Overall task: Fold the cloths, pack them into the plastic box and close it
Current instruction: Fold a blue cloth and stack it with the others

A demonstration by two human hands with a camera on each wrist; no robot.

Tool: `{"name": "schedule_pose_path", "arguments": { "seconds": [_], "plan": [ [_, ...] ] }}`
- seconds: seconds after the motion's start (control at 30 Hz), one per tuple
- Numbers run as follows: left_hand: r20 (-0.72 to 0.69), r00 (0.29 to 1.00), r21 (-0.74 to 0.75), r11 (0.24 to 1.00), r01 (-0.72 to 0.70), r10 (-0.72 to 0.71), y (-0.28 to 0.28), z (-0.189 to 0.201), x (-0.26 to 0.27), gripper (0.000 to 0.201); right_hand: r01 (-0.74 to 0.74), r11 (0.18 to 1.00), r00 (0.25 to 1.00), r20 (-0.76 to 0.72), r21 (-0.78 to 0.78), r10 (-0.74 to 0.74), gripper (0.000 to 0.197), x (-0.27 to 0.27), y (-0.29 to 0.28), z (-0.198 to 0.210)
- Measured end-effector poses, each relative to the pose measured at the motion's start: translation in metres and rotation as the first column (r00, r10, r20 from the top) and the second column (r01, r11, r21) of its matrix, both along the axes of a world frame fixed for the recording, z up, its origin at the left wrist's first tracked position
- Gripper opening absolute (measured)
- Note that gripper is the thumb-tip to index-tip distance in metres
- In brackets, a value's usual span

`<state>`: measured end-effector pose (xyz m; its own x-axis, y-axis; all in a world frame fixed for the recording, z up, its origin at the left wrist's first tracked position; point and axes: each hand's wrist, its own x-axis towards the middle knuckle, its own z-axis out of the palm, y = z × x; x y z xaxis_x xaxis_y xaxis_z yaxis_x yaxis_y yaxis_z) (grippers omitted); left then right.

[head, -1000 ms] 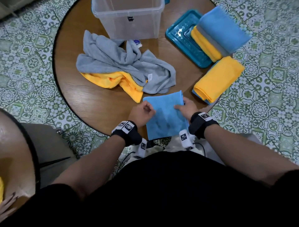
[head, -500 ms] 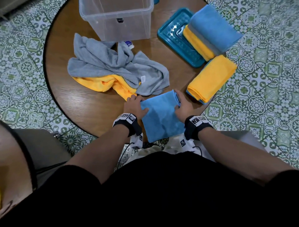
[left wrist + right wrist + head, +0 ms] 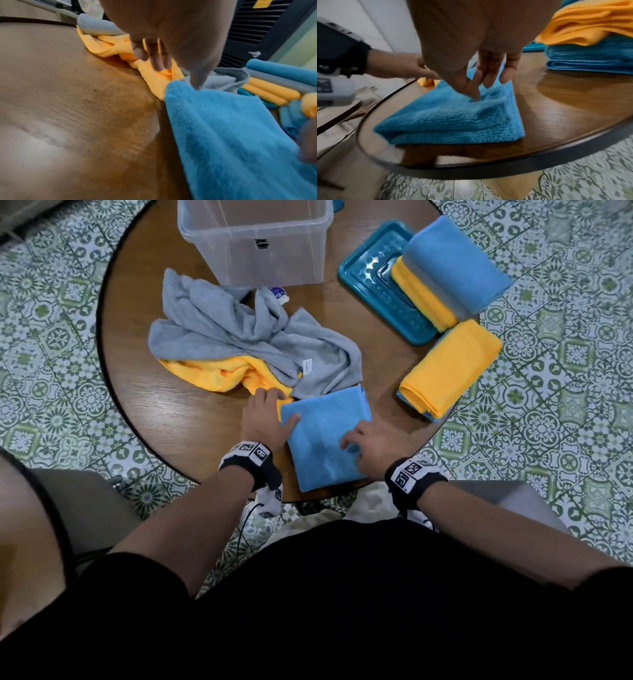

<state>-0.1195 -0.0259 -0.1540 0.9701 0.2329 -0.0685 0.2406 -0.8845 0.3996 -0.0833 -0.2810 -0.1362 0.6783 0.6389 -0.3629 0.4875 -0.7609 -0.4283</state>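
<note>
Between left hand (image 3: 265, 419) and right hand (image 3: 371, 441) (both flat) lies blue cloth (image 3: 325, 436).

one box (image 3: 260, 241) – one lid (image 3: 380, 282)

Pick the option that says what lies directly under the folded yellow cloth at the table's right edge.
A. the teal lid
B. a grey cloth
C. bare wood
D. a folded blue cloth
D: the right wrist view shows the folded yellow cloth stacked on a folded blue cloth, whose blue edge also peeks out beneath it in the head view.
</note>
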Motion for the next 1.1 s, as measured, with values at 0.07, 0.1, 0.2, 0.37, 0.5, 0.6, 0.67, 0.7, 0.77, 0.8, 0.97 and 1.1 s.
{"name": "schedule_pose_path", "arguments": {
  "seconds": [0.07, 0.1, 0.2, 0.37, 0.5, 0.6, 0.67, 0.7, 0.77, 0.8, 0.97, 1.1],
  "plan": [
    [-0.006, 0.987, -0.061, 0.985, 0.162, -0.163, -0.004, 0.001, -0.010, 0.031, -0.085, 0.987, 0.991, -0.118, -0.138, 0.069, 0.044, -0.007, 0.003, -0.001],
    [-0.067, 0.954, -0.137, 0.950, 0.280, -0.291, -0.007, 0.001, -0.016, 0.026, -0.088, 0.980, 0.987, -0.146, -0.177, 0.062, 0.046, -0.009, 0.003, -0.003],
    [-0.282, 0.768, -0.258, 0.816, 0.517, -0.575, -0.016, 0.000, -0.037, 0.030, -0.092, 0.974, 0.986, -0.155, -0.209, 0.060, 0.047, -0.011, 0.004, -0.001],
    [-0.340, 0.767, -0.082, 0.829, 0.553, -0.544, -0.019, -0.007, -0.056, 0.044, -0.201, 0.933, 0.976, -0.137, -0.299, 0.167, 0.059, -0.012, 0.008, 0.003],
    [-0.290, 0.746, 0.035, 0.772, 0.634, -0.599, -0.022, -0.006, -0.073, 0.058, -0.287, 0.871, 0.958, -0.099, -0.400, 0.270, 0.085, -0.019, 0.005, 0.005],
    [-0.293, 0.764, 0.046, 0.789, 0.612, -0.575, -0.021, -0.007, -0.079, 0.061, -0.247, 0.882, 0.961, 0.015, -0.402, 0.276, 0.067, -0.030, 0.006, 0.004],
    [-0.291, 0.788, 0.023, 0.819, 0.573, -0.543, -0.025, -0.005, -0.079, 0.053, -0.227, 0.896, 0.967, 0.018, -0.383, 0.253, 0.062, -0.033, 0.007, 0.004],
    [-0.279, 0.798, -0.004, 0.832, 0.555, -0.534, -0.028, -0.004, -0.079, 0.049, -0.220, 0.903, 0.971, 0.006, -0.369, 0.239, 0.062, -0.033, 0.007, 0.004],
    [-0.225, 0.816, -0.066, 0.844, 0.533, -0.533, -0.030, -0.005, -0.080, 0.042, -0.208, 0.916, 0.976, -0.009, -0.342, 0.218, 0.062, -0.030, 0.004, 0.005],
    [-0.184, 0.832, -0.105, 0.852, 0.514, -0.524, -0.030, -0.006, -0.081, 0.039, -0.208, 0.919, 0.976, -0.011, -0.334, 0.217, 0.065, -0.029, 0.002, 0.005],
    [-0.159, 0.936, -0.348, 0.905, 0.245, -0.315, -0.025, 0.006, -0.077, 0.040, -0.203, 0.907, 0.976, -0.003, -0.370, 0.217, 0.076, -0.031, -0.001, 0.003],
    [-0.172, 0.964, -0.453, 0.885, 0.106, -0.204, -0.021, 0.014, -0.073, 0.043, -0.074, 0.953, 0.997, -0.031, -0.293, 0.068, 0.049, -0.019, 0.003, 0.007]
  ]
}}
